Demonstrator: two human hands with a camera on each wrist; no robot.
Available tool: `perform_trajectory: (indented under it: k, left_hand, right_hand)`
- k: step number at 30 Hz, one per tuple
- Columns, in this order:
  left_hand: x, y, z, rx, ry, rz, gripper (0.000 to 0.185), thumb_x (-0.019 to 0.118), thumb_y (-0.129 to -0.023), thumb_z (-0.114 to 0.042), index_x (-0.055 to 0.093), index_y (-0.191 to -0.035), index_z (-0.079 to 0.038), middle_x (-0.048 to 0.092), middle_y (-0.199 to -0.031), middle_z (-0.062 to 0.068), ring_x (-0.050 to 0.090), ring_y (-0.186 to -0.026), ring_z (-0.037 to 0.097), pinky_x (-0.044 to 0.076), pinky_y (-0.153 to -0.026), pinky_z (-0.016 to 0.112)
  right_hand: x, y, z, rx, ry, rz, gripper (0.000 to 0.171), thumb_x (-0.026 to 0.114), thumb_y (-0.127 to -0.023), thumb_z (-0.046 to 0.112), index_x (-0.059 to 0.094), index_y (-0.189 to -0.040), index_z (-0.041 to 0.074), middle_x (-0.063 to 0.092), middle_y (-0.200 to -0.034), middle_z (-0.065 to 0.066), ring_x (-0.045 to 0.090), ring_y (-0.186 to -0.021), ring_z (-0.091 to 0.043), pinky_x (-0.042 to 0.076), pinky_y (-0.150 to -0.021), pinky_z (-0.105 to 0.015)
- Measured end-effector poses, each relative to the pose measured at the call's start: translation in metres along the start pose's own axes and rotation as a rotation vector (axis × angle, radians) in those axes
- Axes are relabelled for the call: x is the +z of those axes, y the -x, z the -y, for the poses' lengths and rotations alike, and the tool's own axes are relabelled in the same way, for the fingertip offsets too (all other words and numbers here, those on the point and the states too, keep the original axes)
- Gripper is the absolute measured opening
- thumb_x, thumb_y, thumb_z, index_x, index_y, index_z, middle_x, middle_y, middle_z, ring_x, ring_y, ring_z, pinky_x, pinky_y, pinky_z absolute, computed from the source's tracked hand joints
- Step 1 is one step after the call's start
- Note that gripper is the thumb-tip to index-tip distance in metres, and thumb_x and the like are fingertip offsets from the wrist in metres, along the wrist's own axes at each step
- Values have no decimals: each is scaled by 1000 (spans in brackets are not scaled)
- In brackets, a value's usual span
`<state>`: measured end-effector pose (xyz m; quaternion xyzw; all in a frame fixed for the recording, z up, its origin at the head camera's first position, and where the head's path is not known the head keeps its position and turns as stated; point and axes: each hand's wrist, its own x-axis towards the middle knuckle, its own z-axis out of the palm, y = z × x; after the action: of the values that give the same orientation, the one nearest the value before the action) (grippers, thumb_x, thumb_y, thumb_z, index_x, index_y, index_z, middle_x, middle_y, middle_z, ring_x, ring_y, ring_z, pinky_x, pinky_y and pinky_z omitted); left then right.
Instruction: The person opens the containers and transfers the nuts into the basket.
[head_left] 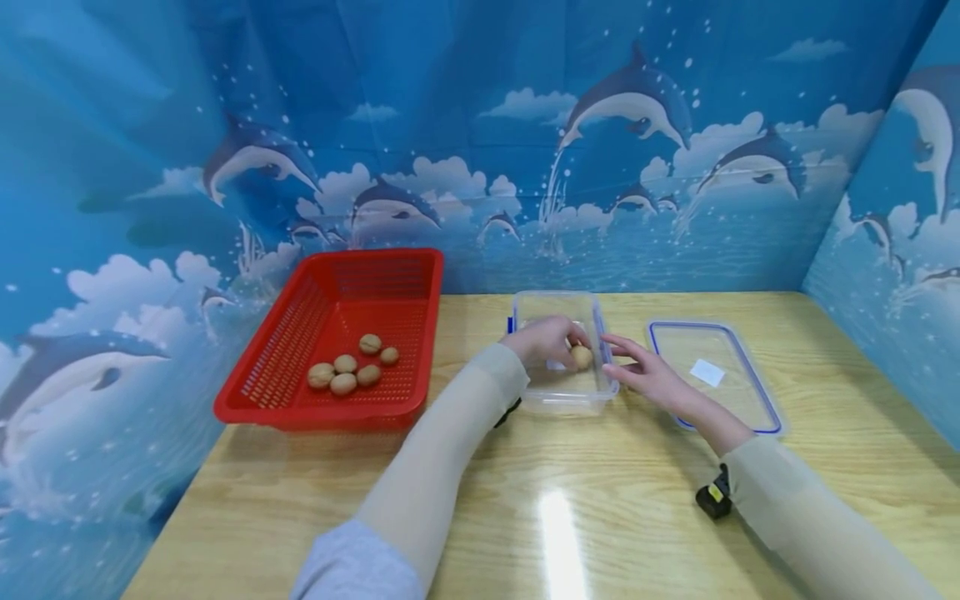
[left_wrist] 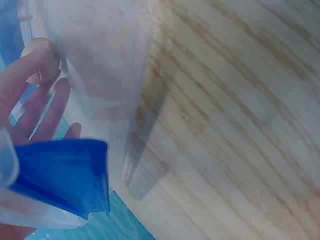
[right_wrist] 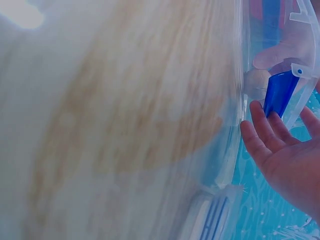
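My left hand (head_left: 546, 340) reaches down into a clear plastic box (head_left: 562, 397). Its fingers and thumb pinch a walnut (head_left: 581, 358) near the box's right wall; the left wrist view shows the same walnut (left_wrist: 48, 65) between the fingertips. At the box's right side is my right hand (head_left: 651, 379), fingers spread and nothing held. In the right wrist view its fingertips are right at the blue clip (right_wrist: 280, 92) on the box's side. Another blue clip (left_wrist: 65, 172) sticks out in front of the left hand in the left wrist view.
A red plastic basket (head_left: 322, 414) stands at the left with several walnuts (head_left: 343, 383) in it. To the right of the box lies a clear lid (head_left: 738, 404) with a blue seal and a white label (head_left: 707, 372). A dolphin-printed curtain (head_left: 465, 200) hangs behind the wooden table (head_left: 480, 533).
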<state>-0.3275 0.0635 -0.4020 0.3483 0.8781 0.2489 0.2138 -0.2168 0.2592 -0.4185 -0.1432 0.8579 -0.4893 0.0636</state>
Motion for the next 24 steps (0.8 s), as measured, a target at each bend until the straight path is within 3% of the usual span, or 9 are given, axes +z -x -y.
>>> perform_trajectory:
  k: [13,24]
  left_hand:
    - [-10,5,-1,42,-4,-25,43,78,-81,-6,67,-122,-13,61,-114,3,56,-105,17,47,-87,27]
    - [-56,14,-21,83,-111,-33,43,76,-85,-14,64,-127,-12,61,-124,8,56,-114,22,47,-88,28]
  right_hand:
    - [3,-1,1,-19,-19,10,58,52,-102,16,27,-150,-2,29,-143,-39,50,-116,-52,47,-92,-54]
    - [-1,1,3,-3,-11,3,58,54,-101,16,27,-150,-3,31,-140,-40,52,-115,-51,49,-90,-51]
